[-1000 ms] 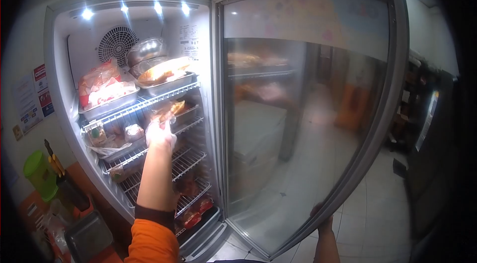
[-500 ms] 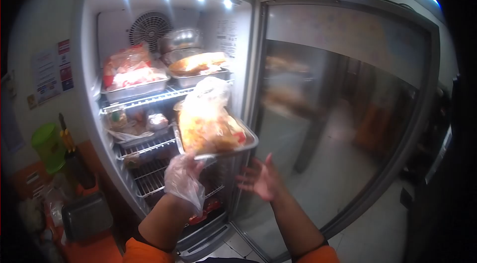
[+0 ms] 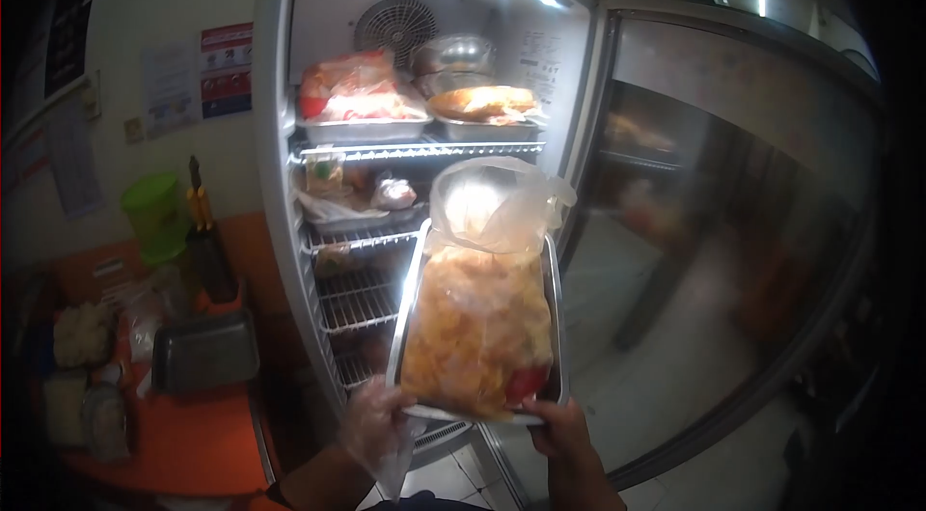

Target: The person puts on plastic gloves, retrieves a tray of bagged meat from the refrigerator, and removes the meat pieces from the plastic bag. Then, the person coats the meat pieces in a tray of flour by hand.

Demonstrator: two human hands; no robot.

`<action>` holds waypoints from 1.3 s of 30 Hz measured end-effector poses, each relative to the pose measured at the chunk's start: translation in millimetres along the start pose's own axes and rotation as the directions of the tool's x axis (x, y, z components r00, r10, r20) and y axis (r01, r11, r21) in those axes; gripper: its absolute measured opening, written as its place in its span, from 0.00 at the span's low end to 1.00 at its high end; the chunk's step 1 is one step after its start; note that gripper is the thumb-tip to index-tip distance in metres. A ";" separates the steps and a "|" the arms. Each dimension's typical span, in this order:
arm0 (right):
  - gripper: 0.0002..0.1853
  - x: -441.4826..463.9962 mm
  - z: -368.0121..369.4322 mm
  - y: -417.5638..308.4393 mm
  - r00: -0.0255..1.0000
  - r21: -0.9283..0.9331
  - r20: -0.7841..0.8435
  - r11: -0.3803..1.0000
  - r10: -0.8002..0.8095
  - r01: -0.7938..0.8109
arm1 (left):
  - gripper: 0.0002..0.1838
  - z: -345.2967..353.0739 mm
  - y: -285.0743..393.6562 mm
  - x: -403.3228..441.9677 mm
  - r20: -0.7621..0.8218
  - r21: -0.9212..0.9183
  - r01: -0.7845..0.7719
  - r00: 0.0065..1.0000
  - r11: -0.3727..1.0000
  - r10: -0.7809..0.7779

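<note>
A metal tray (image 3: 397, 357) is held out in front of the open fridge. On it lies a clear plastic bag of orange-yellow food (image 3: 477, 318), its loose top (image 3: 487, 207) pointing toward the shelves. My left hand (image 3: 381, 419), in a clear plastic glove, grips the near left corner of the tray. Bare, my right hand (image 3: 559, 424) is closed on the near right corner, beside a red patch in the bag.
The fridge shelves (image 3: 424, 152) carry trays of bagged food and a metal bowl (image 3: 453, 55). Its glass door (image 3: 704, 221) stands open at the right. An orange table (image 3: 193, 439) at the left bears an empty dark tray (image 3: 205, 352), bags and a knife holder (image 3: 210, 260).
The tray has come out of the fridge and turned lengthwise toward me. My right hand, earlier at the door and then open beside the tray, now holds it. The view has swung left.
</note>
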State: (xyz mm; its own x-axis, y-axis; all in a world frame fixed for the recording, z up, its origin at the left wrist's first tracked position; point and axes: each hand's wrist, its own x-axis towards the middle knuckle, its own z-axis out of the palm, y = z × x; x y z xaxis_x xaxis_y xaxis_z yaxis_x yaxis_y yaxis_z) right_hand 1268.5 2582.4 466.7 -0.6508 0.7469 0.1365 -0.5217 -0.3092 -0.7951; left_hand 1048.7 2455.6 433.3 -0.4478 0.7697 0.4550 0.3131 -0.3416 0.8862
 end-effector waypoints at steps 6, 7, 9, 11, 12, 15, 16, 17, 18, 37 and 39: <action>0.35 -71.3 -9.3 57.7 0.956 -0.032 -0.031 0.956 0.290 -0.291 | 0.19 -34.2 -50.3 -142.1 0.143 0.169 0.344 0.919 0.924 -0.368; 0.36 -77.7 -17.9 77.1 0.935 -0.030 0.035 0.936 0.352 -0.351 | 0.17 -41.3 -46.4 -162.2 0.145 0.200 0.438 0.872 0.877 -0.468; 0.37 -89.8 -46.7 129.6 0.874 -0.096 0.110 0.880 0.474 -0.465 | 0.12 -49.6 -20.5 -199.2 0.105 0.383 0.435 0.856 0.815 -0.506; 0.39 -96.6 -55.2 170.8 0.811 -0.187 0.179 0.829 0.557 -0.528 | 0.16 -58.8 -22.1 -240.1 -0.044 0.394 0.460 0.874 0.796 -0.483; 0.37 -99.5 -53.1 187.4 0.787 -0.218 0.207 0.811 0.582 -0.542 | 0.15 -68.3 -33.6 -268.9 -0.052 0.477 0.422 0.889 0.771 -0.455; 0.34 -98.0 -40.7 235.8 0.714 -0.333 0.295 0.769 0.635 -0.546 | 0.14 -92.4 -29.9 -308.5 -0.064 0.639 0.305 0.936 0.706 -0.347; 0.33 -98.9 -26.0 243.4 0.687 -0.345 0.306 0.750 0.659 -0.565 | 0.14 -100.6 -27.0 -315.1 -0.072 0.650 0.273 0.951 0.709 -0.300; 0.32 -96.1 -8.0 250.5 0.665 -0.357 0.315 0.733 0.678 -0.579 | 0.13 -109.1 -24.2 -319.1 -0.075 0.661 0.234 0.966 0.713 -0.248; 0.32 -93.1 6.6 258.3 0.644 -0.371 0.322 0.718 0.694 -0.589 | 0.12 -113.4 -22.9 -321.0 -0.307 0.349 0.531 0.843 0.772 -0.442; 0.16 61.6 452.6 449.9 0.156 -0.279 0.825 0.153 0.544 0.948 | 0.12 -325.5 -75.3 -386.2 -0.300 0.174 0.678 0.727 0.714 -0.618; 0.13 81.0 453.5 448.6 0.130 -0.139 0.625 -0.055 0.770 0.989 | 0.14 -331.2 -76.0 -391.0 -0.377 -0.177 0.779 0.511 0.601 -0.773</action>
State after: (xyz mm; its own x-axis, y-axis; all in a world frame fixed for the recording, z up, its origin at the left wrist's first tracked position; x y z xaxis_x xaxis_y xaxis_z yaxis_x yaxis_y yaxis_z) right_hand 731.6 2237.2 389.0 -0.8311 -0.5084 -0.2255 -0.5383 0.8372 0.0967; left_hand 922.7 2002.1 217.2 -0.7866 0.4535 -0.4190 -0.3088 0.2987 0.9030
